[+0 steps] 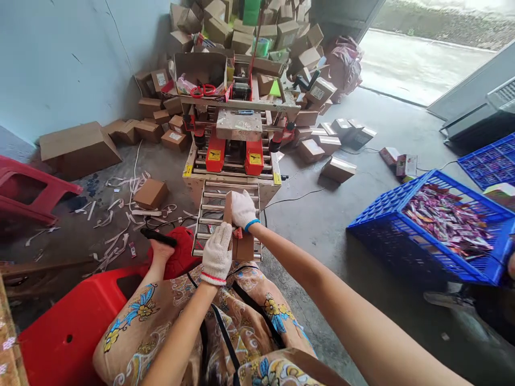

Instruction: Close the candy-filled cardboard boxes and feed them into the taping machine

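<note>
A small brown cardboard box rests on the roller conveyor in front of my lap, with a flap standing up on its left. My left hand, in a white knit glove with a red cuff, holds the near left side of the box. On the far side, my right hand, gloved in white with a blue cuff, grips the box by the upright flap, its fingers bent. Something small and red shows at the box opening between the hands. Beyond the rollers stands a carton sealing machine with red guards.
Sealed cartons are heaped behind the machine and along both sides. A blue crate of small purple packets stands at right. Paper strips litter the floor at left, near a red stool. Another person's hand edges in at far right.
</note>
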### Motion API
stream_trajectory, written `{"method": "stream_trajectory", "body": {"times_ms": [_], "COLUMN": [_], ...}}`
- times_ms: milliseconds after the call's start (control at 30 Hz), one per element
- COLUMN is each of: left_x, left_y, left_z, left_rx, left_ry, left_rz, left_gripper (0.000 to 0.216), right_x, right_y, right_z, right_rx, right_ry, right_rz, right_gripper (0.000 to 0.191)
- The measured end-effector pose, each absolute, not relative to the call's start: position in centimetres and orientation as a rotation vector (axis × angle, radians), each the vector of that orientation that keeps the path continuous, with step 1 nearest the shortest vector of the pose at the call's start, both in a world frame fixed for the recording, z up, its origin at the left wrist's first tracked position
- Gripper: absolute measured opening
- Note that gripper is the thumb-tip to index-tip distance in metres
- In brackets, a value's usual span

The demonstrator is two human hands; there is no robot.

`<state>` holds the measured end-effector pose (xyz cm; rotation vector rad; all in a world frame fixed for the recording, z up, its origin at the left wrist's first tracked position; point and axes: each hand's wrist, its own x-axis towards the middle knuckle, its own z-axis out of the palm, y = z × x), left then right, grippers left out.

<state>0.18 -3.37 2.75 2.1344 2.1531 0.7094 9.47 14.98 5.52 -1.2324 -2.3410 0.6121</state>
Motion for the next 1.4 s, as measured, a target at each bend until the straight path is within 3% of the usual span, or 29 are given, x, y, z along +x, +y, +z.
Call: {"method": "stream_trajectory", "body": {"times_ms": [133,233,400,500,700,900,1000,1167,1400], "left_x": [0.7,1.0,0.2,0.0,2.7,3.8,2.6,1.1,1.7], "left_y": [-3.8,-4.4,-5.6,-4.7,-0.6,0.0,-0.3,-1.3,-0.2], "left_z": [5.5,7.0,8.0,8.2,7.1,5.5,4.1,1.6,3.0], "left_rx": [2.280,2.280,2.229,2.187,2.085,2.018,1.918,1.600,1.827], "left_ry": [2.081,2.051,1.906,1.820,2.083,2.150,2.012,1.765,1.932], "left_rz": [0.302,0.177,0.288,0.373,0.315,0.303,0.608,1.164,0.849], "left_gripper": [0.076,0.077,0.075,0.059,0.053,0.055,0.055,0.054,0.054], "right_x": [11.1,12.3,13.6,14.1,14.7,13.3,12.9,13.2,12.4], "right_y": [14.8,13.9,13.4,13.7,13.5,13.3,13.4,13.8,13.3], "right_z": [6.2,6.0,4.8,4.2,3.3,3.2,3.4,3.3,4.9], "right_rx": [-1.253,-1.294,-1.251,-1.183,-1.049,-1.216,-1.304,-1.356,-1.455], "right_ry": [-2.132,-2.034,-2.004,-1.965,-1.736,-1.956,-2.074,-2.156,-2.257], "right_rz": [0.615,0.595,0.937,1.007,1.157,0.804,0.651,0.666,0.388], "right_gripper": [0.058,0.053,0.048,0.052,0.052,0.047,0.045,0.050,0.050]}}
